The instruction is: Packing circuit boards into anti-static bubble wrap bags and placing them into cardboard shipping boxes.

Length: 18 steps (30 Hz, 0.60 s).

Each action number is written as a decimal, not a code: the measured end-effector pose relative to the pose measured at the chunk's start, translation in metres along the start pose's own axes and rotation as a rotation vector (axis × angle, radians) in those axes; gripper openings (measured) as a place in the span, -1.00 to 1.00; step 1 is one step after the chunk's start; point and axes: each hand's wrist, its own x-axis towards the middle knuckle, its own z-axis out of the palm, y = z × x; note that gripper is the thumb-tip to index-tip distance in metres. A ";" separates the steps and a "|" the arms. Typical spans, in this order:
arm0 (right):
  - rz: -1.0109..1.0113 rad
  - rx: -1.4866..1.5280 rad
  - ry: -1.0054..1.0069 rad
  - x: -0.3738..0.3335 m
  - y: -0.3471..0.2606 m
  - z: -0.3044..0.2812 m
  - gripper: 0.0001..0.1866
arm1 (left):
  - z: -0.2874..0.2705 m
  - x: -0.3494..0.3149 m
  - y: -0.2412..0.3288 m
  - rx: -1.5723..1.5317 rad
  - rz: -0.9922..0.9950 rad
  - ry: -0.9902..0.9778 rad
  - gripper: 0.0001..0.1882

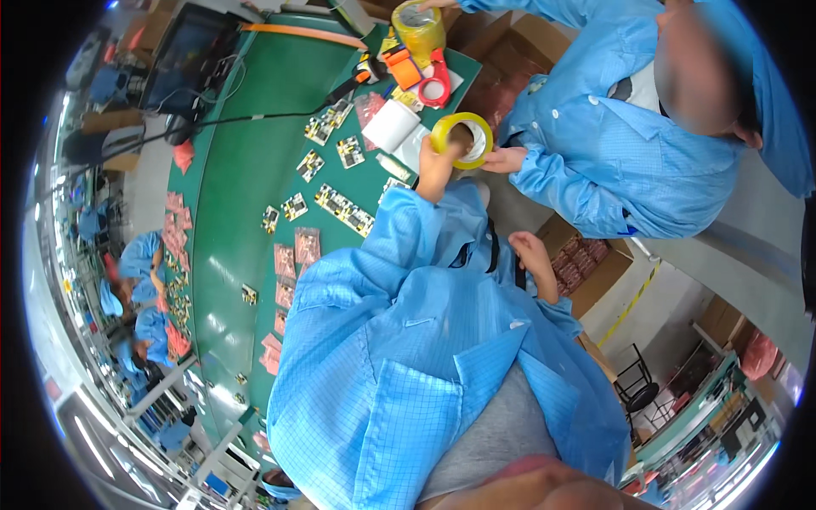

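Observation:
My left hand (436, 167) is raised over the green table's edge and grips a yellow tape roll (463, 138) by its rim. A co-worker in a blue coat stands opposite, and that person's hand (503, 159) touches the same roll from the right. The co-worker's other hand rests on a second, larger yellow tape roll (417, 27) standing at the table's far end. My right hand (530, 252) hangs lower by my blue coat, with its fingers curled and nothing in it.
The green table (238, 170) carries several small circuit boards (344, 210), pink bags (307, 245), a white paper roll (391, 125), a red tape dispenser (435, 82) and a dark monitor (189, 53). An open cardboard box (595, 263) of pink bags sits at my right. Other workers sit far left.

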 end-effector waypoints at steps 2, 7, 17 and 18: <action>-0.064 -0.099 -0.099 0.007 -0.046 0.013 -0.78 | -0.035 -0.009 0.016 -0.226 -0.472 0.002 -0.61; -0.632 -0.289 -0.148 -0.008 -0.141 0.073 -0.69 | -0.058 -0.052 0.083 -0.708 -0.531 -0.019 -0.54; -0.967 -0.494 -0.042 -0.029 -0.227 0.112 -0.56 | -0.062 -0.076 0.156 -0.873 -0.355 -0.067 -0.51; -0.920 -0.490 -0.072 -0.031 -0.232 0.112 -0.56 | -0.066 -0.075 0.159 -0.838 -0.325 -0.088 -0.55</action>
